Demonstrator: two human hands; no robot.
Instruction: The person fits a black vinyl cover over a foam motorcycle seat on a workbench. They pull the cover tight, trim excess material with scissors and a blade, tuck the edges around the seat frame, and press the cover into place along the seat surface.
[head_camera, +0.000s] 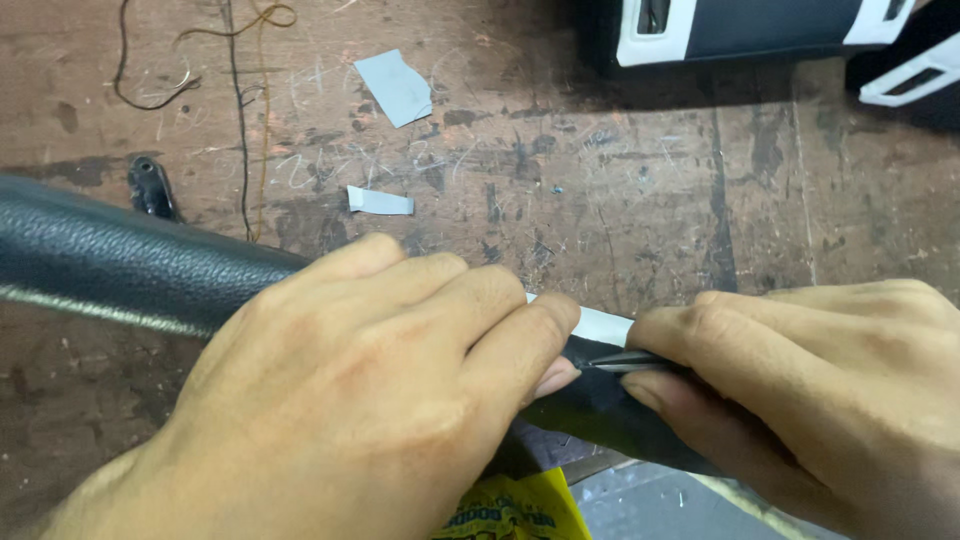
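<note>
At the far left, thin wires (240, 120) trail down over the scarred brown table (640, 200), and a small black fitting (150, 187) sits just above a long black leather-grained part (110, 262) that runs in from the left edge. The left hand (370, 390) lies over that part, palm down, fingers curled together and pressing on it, the fingertips bent at its edge. Above the hand, two scraps of pale tape lie loose on the table: a larger grey piece (395, 87) and a small white strip (380, 202). Just past the left fingertips, a white tape strip (600, 325) shows on the black part, between the two hands. Beneath it a thin dark metal tool (625, 362) pokes out of the right hand (810, 390), pinched between thumb and forefinger, its tip close to the left fingertips. A yellow packet (515, 505) peeks out below the hands. At top right rest black-and-white trim pieces (760, 25).
</note>
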